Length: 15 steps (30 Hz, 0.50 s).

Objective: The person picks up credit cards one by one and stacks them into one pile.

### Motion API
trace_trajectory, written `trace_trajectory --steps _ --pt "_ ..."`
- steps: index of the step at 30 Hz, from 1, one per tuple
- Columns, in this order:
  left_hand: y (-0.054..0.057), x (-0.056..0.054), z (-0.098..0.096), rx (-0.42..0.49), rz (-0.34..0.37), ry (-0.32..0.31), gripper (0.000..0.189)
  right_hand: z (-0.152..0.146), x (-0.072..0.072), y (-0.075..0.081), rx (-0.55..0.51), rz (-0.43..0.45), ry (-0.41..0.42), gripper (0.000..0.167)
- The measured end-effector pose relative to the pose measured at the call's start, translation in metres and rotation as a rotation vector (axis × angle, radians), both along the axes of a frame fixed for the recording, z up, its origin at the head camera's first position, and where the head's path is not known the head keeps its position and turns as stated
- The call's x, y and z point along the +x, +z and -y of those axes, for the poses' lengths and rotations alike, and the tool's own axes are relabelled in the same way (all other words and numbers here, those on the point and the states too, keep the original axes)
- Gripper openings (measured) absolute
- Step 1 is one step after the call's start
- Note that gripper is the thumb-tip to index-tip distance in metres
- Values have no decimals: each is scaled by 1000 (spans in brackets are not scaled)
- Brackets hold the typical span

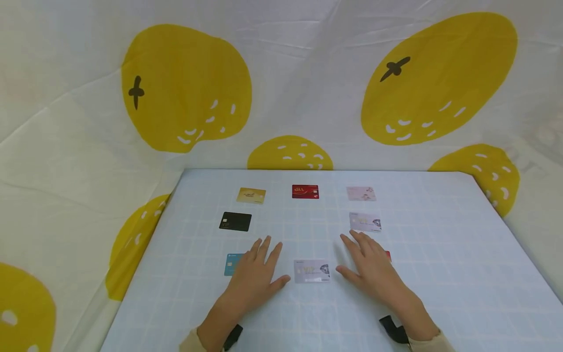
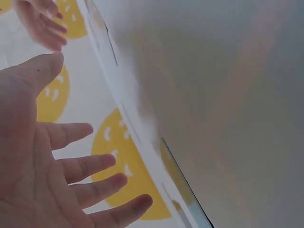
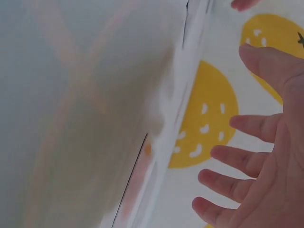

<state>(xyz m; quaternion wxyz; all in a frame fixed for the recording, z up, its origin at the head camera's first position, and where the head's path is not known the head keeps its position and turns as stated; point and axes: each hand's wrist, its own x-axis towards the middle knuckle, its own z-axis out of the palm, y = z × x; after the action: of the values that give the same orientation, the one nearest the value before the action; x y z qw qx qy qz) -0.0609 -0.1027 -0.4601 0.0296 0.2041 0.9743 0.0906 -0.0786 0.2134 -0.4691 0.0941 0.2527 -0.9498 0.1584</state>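
Observation:
My left hand [image 1: 253,278], fingers spread, is held palm down above the table and partly covers a teal card [image 1: 232,264]. Nothing is in its grasp. On the other side my right hand [image 1: 374,268] is spread likewise and hides most of a red card [image 1: 388,256]. Between the two hands lies a lilac VIP card [image 1: 312,271]. Just beyond the right fingertips is a second lilac card [image 1: 365,222]. A black card [image 1: 235,221] lies past the left hand. Both wrist views show the left palm [image 2: 28,156] and right palm [image 3: 270,166] with straight fingers.
Along the far side of the pale checked table [image 1: 440,234] lie a gold card [image 1: 251,195], a red VIP card [image 1: 305,191] and a pink card [image 1: 361,193]. White cloth [image 1: 303,73] printed with yellow fruit hangs behind and at the sides.

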Motion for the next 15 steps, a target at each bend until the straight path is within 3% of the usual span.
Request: trace_trajectory --steps 7,15 --pt "0 -4 -14 -62 50 -78 76 11 2 0 20 48 55 75" --pt "0 -11 -24 -62 154 -99 71 24 0 -4 95 119 99 68"
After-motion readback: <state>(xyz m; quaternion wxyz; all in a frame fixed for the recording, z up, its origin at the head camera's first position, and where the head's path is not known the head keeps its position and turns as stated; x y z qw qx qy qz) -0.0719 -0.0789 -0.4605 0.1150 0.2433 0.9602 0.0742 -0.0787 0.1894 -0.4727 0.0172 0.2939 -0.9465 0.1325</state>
